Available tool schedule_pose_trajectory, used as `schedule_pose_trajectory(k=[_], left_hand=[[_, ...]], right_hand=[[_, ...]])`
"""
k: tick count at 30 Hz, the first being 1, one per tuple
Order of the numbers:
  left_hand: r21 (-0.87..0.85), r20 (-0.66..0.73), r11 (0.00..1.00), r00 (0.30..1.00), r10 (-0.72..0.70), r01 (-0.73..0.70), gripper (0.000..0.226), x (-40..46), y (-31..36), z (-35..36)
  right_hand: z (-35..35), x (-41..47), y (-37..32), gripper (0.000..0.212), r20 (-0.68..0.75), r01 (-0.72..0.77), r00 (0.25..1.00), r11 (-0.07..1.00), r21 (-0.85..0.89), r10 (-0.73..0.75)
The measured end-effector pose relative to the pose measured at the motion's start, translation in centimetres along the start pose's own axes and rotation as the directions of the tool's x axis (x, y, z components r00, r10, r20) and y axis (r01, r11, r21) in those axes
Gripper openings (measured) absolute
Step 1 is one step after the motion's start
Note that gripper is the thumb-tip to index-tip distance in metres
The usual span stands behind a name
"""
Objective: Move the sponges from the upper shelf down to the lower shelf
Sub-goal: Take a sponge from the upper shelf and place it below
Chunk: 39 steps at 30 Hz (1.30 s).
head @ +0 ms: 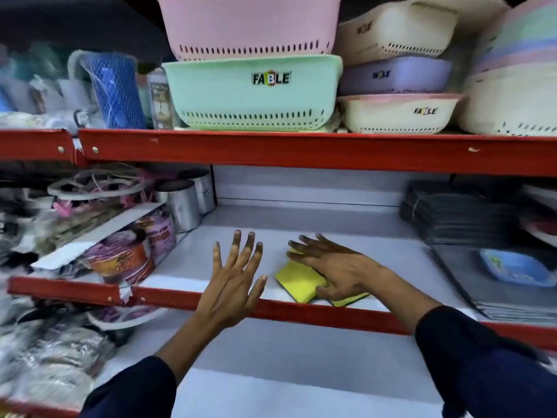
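Yellow sponges (297,280) with dark scouring undersides lie on the white middle shelf (301,233), close to its red front rail (301,310). One sponge shows nearly whole, and a corner of another (349,300) peeks out to its right. The right hand (334,271) rests flat on them, fingers spread and pointing left, gripping nothing. The left hand (232,279) hovers just left of the sponges, open with fingers splayed upward, empty and clear of them. Both arms wear dark sleeves. Left on the same shelf are packaged goods (126,254) and metal tins (180,203); right is a stack of dark trays (458,212). On the shelf above sit a mint basket (253,92) and a pink one (250,25).
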<state>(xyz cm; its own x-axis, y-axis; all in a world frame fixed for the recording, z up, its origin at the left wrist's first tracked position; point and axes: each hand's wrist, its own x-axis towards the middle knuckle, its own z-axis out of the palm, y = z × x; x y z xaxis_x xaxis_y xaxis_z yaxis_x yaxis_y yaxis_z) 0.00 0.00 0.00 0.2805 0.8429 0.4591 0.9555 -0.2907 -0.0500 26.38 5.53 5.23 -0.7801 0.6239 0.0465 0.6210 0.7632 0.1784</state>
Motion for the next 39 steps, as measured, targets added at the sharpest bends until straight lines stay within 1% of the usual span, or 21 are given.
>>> schedule_pose_trajectory(k=[1,3,5,7,9,12,13,15,17,20,21,23,26,28,30,31,33,34,36,37,39], left_hand=[[-0.006,0.044,1.0,0.999,-0.011,0.012,0.072,0.3,-0.7,0.4],[-0.031,0.077,0.999,0.997,-0.012,0.014,0.073,1.0,-2.1,1.5],[-0.046,0.076,0.999,0.997,0.006,-0.003,0.073,1.5,-3.0,2.7],[-0.049,0.109,0.999,0.994,0.024,-0.019,0.075,1.6,-3.9,4.0],[-0.076,0.139,0.997,0.99,0.032,-0.022,0.078,1.7,-4.5,4.9],[-0.128,0.116,0.991,0.992,0.04,-0.025,0.078,1.9,-4.6,5.6],[-0.139,0.115,0.99,0.992,0.043,-0.026,0.078,1.9,-4.7,5.6],[-0.142,0.113,0.989,0.993,0.046,-0.03,0.077,1.7,-4.8,5.9],[-0.144,0.098,0.989,0.994,0.047,-0.033,0.075,1.6,-4.8,6.1],[-0.151,0.077,0.988,0.997,0.029,-0.017,0.074,1.8,-4.8,6.2],[-0.149,0.076,0.989,0.997,0.02,-0.008,0.073,1.9,-4.8,6.2],[-0.148,0.079,0.989,0.997,-0.003,0.015,0.074,1.9,-4.8,6.2],[-0.144,0.092,0.989,0.996,-0.013,0.026,0.076,1.8,-4.8,6.0],[-0.136,0.102,0.99,0.994,-0.03,0.044,0.075,1.8,-4.7,5.8],[-0.122,0.111,0.991,0.993,-0.048,0.062,0.074,1.7,-4.5,5.7],[-0.126,0.115,0.99,0.992,-0.053,0.067,0.074,1.7,-4.5,5.6],[-0.145,0.127,0.986,0.99,-0.06,0.078,0.074,1.6,-4.4,5.5],[-0.15,0.13,0.985,0.99,-0.061,0.081,0.075,1.5,-4.4,5.6],[-0.159,0.129,0.983,0.989,-0.07,0.09,0.075,1.5,-4.5,5.6],[-0.162,0.131,0.982,0.989,-0.076,0.097,0.074,1.4,-4.5,5.7],[-0.157,0.134,0.982,0.987,-0.087,0.108,0.074,1.5,-4.5,5.8]], right_hand=[[0.2,1.0,-0.1,0.094,0.061,0.009,0.998,1.0,-0.011,-0.008],[0.2,2.9,-0.1,0.099,0.185,-0.003,0.983,0.999,-0.041,0.01],[0.3,4.2,-0.2,0.101,0.268,0.006,0.963,0.998,-0.068,0.012],[0.4,5.3,-0.3,0.102,0.346,0.01,0.938,0.996,-0.087,0.021],[0.3,5.8,-0.3,0.103,0.397,0.003,0.917,0.996,-0.094,0.035],[0.2,6.0,-0.2,0.106,0.443,-0.021,0.896,0.998,-0.054,0.043],[0.0,6.0,-0.2,0.107,0.436,-0.037,0.899,0.999,-0.03,0.046],[-0.3,5.6,-0.3,0.105,0.367,-0.063,0.928,0.998,-0.001,0.059],[-0.6,4.9,-0.6,0.102,0.253,-0.08,0.964,0.997,-0.01,0.08],[-0.9,3.1,-1.9,0.096,-0.015,-0.122,0.992,0.992,0.004,0.122],[-0.9,2.4,-2.6,0.092,-0.114,-0.122,0.986,0.992,0.017,0.123],[-0.2,0.9,-4.3,0.086,-0.275,-0.075,0.959,0.997,0.001,0.072],[2.6,-1.0,-7.0,0.083,-0.422,0.031,0.906,1.0,-0.005,-0.03],[5.4,-2.0,-8.6,0.079,-0.459,0.125,0.882,0.992,0.004,-0.109],[9.0,-2.7,-10.0,0.076,-0.429,0.224,0.882,0.974,0.018,-0.195],[10.8,-2.8,-10.6,0.075,-0.392,0.259,0.892,0.965,0.036,-0.225],[14.9,-2.6,-11.4,0.075,-0.271,0.266,0.935,0.958,0.105,-0.23],[16.9,-2.4,-11.8,0.075,-0.191,0.219,0.963,0.965,0.146,-0.19],[20.8,-1.7,-12.2,0.076,-0.019,0.068,0.998,0.976,0.209,-0.065],[22.6,-1.3,-12.3,0.077,0.068,-0.007,0.998,0.975,0.224,-0.009],[25.9,-1.0,-12.6,0.08,0.216,-0.101,0.975,0.965,0.24,0.048]])
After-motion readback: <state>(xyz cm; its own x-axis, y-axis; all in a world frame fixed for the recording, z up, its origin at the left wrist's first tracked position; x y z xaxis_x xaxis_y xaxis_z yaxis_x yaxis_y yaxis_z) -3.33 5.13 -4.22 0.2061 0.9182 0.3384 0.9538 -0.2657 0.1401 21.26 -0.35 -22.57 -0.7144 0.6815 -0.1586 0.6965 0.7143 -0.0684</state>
